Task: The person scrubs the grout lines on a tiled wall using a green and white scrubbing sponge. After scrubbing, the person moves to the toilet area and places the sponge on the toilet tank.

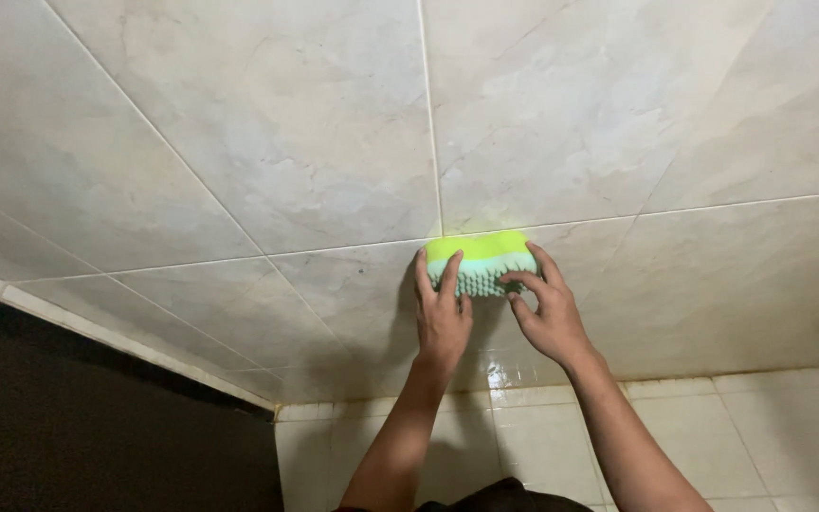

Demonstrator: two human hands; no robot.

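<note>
- Nearest, at the bottom edge: two bare forearms rise from the lower centre, over a floor (770, 436) of pale glossy tiles.
- Left hand (443, 318): fingers extended and only slightly curled, laid flat over the left end of a scrub brush (482, 262); the fingertips reach its upper edge.
- Right hand (548, 313): partly closed, thumb and fingers pinching the right end of the scrub brush, with the index finger along its right side.
- Scrub brush: lime-green back, pale mint bristles showing below it. It is pressed against the tiled wall (315, 142), low on the wall, just right of a vertical grout line and just below a horizontal one.
- Tiled wall: large pale marbled tiles, reaching far up and to both sides.
- Left, low: a dark opening (78, 427) bordered by a pale tile edge.
</note>
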